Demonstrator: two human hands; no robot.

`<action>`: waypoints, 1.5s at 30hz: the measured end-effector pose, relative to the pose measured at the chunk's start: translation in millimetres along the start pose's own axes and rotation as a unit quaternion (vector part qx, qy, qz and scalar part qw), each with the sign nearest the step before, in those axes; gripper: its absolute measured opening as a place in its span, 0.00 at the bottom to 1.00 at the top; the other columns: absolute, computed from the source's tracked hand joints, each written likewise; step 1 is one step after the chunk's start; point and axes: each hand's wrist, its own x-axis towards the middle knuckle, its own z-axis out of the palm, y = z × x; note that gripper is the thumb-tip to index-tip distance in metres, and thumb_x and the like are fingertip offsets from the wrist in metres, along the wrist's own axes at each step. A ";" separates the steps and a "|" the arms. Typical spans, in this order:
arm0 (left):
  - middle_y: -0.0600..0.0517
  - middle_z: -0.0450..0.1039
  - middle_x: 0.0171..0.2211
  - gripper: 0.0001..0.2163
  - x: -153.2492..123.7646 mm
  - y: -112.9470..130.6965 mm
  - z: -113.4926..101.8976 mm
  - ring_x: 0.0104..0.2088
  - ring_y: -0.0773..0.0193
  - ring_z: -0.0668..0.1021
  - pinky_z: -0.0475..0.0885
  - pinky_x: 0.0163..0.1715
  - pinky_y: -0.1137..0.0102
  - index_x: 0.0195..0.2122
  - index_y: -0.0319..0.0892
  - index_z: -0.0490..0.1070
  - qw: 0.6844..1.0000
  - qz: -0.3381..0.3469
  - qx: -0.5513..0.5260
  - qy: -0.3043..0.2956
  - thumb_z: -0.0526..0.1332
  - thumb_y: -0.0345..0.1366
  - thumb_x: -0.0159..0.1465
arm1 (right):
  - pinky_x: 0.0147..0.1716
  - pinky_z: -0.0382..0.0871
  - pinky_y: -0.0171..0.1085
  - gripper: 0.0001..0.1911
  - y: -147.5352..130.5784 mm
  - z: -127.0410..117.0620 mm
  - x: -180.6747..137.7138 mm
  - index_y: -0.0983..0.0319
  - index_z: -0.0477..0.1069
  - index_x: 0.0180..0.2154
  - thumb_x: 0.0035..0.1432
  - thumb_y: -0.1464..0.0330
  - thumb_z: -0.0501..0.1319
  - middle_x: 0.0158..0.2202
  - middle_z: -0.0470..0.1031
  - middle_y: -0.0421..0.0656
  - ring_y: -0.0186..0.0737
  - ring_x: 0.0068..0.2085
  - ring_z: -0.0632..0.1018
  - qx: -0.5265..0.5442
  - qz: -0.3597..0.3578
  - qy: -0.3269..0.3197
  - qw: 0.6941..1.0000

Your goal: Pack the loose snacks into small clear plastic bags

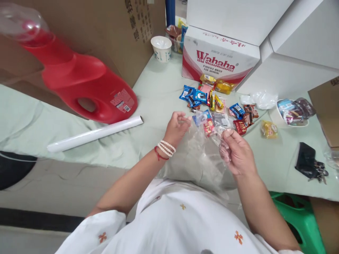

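Observation:
A clear plastic bag [202, 150] hangs between my two hands at the table's front edge. My left hand [178, 126], with beads and a red cord at its wrist, has its fingers curled at the bag's left edge. On the other side, my right hand [238, 150] pinches a crumpled part of the same bag between thumb and fingers. Just beyond the bag lies a loose pile of small wrapped snacks: blue packets [188, 93], yellow packets [212, 100], a red packet [239, 127] and brown packets [248, 118]. A red-and-blue packet [209, 127] shows right at the bag's far edge.
Left are a large red bottle [79, 77] and a white roll [96, 134]. Behind stand a paper cup [162, 49] and a Wahaha carton [219, 53]. Right are a filled white tub [278, 116], a yellow packet [269, 129], a black pouch with keys [305, 160] and a green stool [299, 218].

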 end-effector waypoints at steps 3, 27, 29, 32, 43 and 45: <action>0.52 0.74 0.42 0.28 -20.0 -29.8 2.1 0.38 0.65 0.82 0.77 0.35 0.71 0.50 0.45 0.66 0.990 -0.134 -0.054 -0.001 0.71 0.57 0.58 | 0.11 0.52 0.23 0.27 18.7 6.8 10.0 0.58 0.63 0.32 0.44 0.56 0.79 0.21 0.61 0.28 0.24 0.17 0.63 0.047 0.012 0.035 0.998; 0.47 0.80 0.54 0.15 -59.3 -55.0 -106.4 0.62 0.54 0.75 0.55 0.70 0.50 0.54 0.48 0.75 0.633 0.419 0.639 -0.130 0.57 0.28 0.69 | 0.31 0.63 0.36 0.23 16.4 -97.4 50.8 0.58 0.77 0.36 0.68 0.50 0.52 0.30 0.80 0.45 0.42 0.30 0.77 -0.638 -0.046 -0.044 0.767; 0.46 0.78 0.58 0.15 -57.8 -60.2 -107.9 0.63 0.54 0.74 0.49 0.72 0.50 0.57 0.46 0.74 0.626 0.390 0.650 -0.185 0.56 0.32 0.71 | 0.33 0.63 0.37 0.23 -10.0 -99.3 64.4 0.58 0.80 0.42 0.69 0.52 0.53 0.35 0.83 0.47 0.46 0.35 0.80 -0.682 -0.080 0.030 0.726; 0.40 0.70 0.66 0.23 -58.3 -65.3 -112.1 0.67 0.48 0.71 0.42 0.73 0.45 0.65 0.44 0.68 0.625 0.358 0.663 -0.204 0.58 0.44 0.71 | 0.37 0.65 0.37 0.18 -36.0 -86.2 103.4 0.60 0.81 0.46 0.68 0.60 0.55 0.41 0.84 0.49 0.47 0.41 0.81 -0.719 -0.128 0.077 0.679; 0.40 0.63 0.71 0.29 -69.0 -63.1 -113.1 0.70 0.48 0.68 0.28 0.73 0.48 0.70 0.44 0.62 0.615 0.342 0.676 -0.218 0.58 0.48 0.70 | 0.48 0.71 0.45 0.23 -12.5 5.2 205.8 0.68 0.68 0.59 0.67 0.64 0.57 0.53 0.78 0.62 0.58 0.53 0.80 -0.774 -0.069 0.083 0.624; 0.41 0.63 0.71 0.28 -68.3 -62.2 -113.6 0.70 0.49 0.67 0.28 0.74 0.48 0.70 0.45 0.63 0.621 0.340 0.671 -0.221 0.57 0.47 0.71 | 0.47 0.72 0.46 0.24 -21.0 -6.4 205.0 0.66 0.67 0.59 0.67 0.62 0.57 0.53 0.77 0.61 0.59 0.52 0.80 -0.766 -0.073 0.117 0.628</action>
